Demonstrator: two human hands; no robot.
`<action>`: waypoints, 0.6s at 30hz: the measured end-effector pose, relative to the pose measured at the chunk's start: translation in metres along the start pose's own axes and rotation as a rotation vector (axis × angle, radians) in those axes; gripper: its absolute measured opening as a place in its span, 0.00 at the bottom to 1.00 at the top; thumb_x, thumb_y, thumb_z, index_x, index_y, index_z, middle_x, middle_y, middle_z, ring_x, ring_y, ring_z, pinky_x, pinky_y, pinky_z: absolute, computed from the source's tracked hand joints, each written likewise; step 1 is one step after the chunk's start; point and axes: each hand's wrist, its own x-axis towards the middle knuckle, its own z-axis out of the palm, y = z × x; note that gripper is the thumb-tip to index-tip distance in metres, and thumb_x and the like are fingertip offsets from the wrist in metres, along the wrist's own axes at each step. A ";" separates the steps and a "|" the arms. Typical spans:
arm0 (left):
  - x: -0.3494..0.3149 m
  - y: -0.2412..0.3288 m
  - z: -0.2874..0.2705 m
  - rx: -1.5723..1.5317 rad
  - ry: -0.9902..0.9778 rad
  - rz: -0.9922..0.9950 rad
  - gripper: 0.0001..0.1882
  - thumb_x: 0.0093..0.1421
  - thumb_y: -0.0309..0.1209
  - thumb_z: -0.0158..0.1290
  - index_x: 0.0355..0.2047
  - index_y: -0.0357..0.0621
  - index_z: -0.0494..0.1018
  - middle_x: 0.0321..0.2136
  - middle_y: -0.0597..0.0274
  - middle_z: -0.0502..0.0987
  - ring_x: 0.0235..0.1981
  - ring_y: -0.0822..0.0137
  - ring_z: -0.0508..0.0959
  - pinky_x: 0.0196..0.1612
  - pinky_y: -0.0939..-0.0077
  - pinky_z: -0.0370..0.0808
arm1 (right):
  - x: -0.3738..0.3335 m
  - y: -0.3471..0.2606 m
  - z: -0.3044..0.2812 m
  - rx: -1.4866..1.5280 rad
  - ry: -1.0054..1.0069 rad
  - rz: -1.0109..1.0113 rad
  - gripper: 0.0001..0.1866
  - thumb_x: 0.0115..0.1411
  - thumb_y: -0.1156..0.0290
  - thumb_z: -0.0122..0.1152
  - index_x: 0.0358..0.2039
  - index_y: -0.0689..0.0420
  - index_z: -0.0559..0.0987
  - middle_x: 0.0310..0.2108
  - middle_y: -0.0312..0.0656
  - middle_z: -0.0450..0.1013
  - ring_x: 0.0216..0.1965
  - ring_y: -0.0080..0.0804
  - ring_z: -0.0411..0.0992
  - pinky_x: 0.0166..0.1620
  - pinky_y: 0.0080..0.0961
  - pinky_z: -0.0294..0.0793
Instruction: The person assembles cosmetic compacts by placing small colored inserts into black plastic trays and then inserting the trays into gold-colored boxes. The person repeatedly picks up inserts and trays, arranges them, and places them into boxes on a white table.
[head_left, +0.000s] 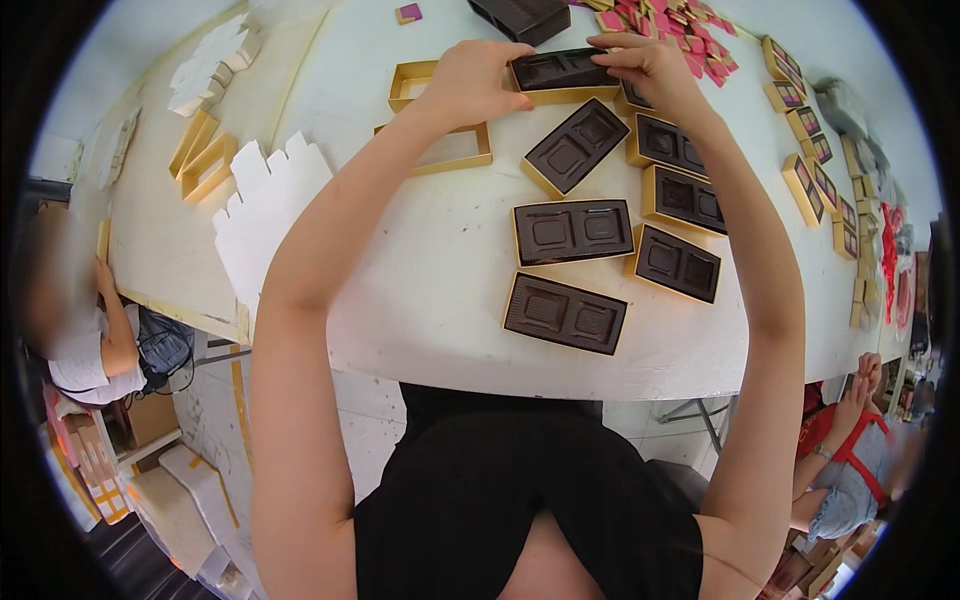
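Note:
At the far side of the white table, a dark brown two-well tray point(556, 70) sits in a gold box. My left hand point(478, 82) grips its left end, thumb toward the near side and fingers on the far edge. On its right end are the bent fingers of my right hand point(650, 72). Just beyond lies a stack of brown trays point(522, 18). Beside my left forearm are two gold box frames without trays, one nearer point(455, 150), one farther point(408, 82). Several gold boxes with brown trays point(572, 231) lie between my arms.
Pink and gold small pieces point(690, 35) are heaped at the far right. Filled boxes point(803, 188) line the right side. White card blanks point(270, 205) and gold frames point(208, 165) lie at left. One person point(100, 350) is at left, another point(850, 440) at right.

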 end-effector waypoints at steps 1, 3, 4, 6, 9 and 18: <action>0.000 0.002 0.000 -0.002 -0.002 -0.008 0.29 0.43 0.39 0.68 0.47 0.46 0.79 0.36 0.54 0.81 0.41 0.53 0.80 0.45 0.61 0.75 | -0.002 -0.002 0.006 -0.060 0.062 -0.023 0.17 0.54 0.86 0.59 0.43 0.57 0.84 0.50 0.39 0.76 0.45 0.38 0.77 0.48 0.26 0.78; 0.001 0.005 -0.001 -0.007 -0.006 -0.024 0.25 0.44 0.39 0.68 0.44 0.47 0.80 0.33 0.56 0.81 0.40 0.53 0.80 0.44 0.61 0.75 | -0.010 -0.003 0.019 -0.181 0.186 -0.068 0.17 0.52 0.87 0.59 0.41 0.57 0.84 0.46 0.39 0.77 0.42 0.38 0.78 0.47 0.27 0.78; 0.001 0.008 -0.002 0.014 -0.044 -0.044 0.24 0.44 0.39 0.68 0.42 0.48 0.79 0.33 0.58 0.81 0.39 0.54 0.79 0.43 0.61 0.74 | -0.013 -0.003 0.024 -0.266 0.213 -0.148 0.18 0.50 0.88 0.58 0.39 0.57 0.84 0.42 0.39 0.76 0.40 0.39 0.77 0.46 0.30 0.77; 0.003 0.016 -0.007 0.055 -0.122 -0.083 0.21 0.44 0.39 0.68 0.38 0.49 0.79 0.31 0.60 0.81 0.37 0.55 0.79 0.41 0.61 0.74 | -0.017 -0.001 0.024 -0.308 0.159 -0.147 0.15 0.51 0.85 0.60 0.38 0.57 0.84 0.41 0.39 0.77 0.39 0.39 0.77 0.46 0.31 0.77; -0.002 0.002 -0.001 0.113 -0.011 0.071 0.17 0.45 0.42 0.68 0.34 0.51 0.79 0.29 0.63 0.80 0.34 0.56 0.79 0.40 0.61 0.73 | 0.006 -0.022 0.004 -0.313 -0.115 0.065 0.11 0.52 0.79 0.63 0.38 0.57 0.84 0.37 0.41 0.78 0.38 0.40 0.77 0.44 0.32 0.76; 0.052 0.003 -0.014 0.039 0.248 0.132 0.26 0.49 0.46 0.67 0.44 0.46 0.77 0.41 0.56 0.79 0.46 0.52 0.78 0.47 0.61 0.74 | 0.092 0.056 0.046 0.095 0.108 0.411 0.14 0.57 0.67 0.65 0.43 0.57 0.81 0.35 0.45 0.79 0.38 0.39 0.77 0.44 0.36 0.76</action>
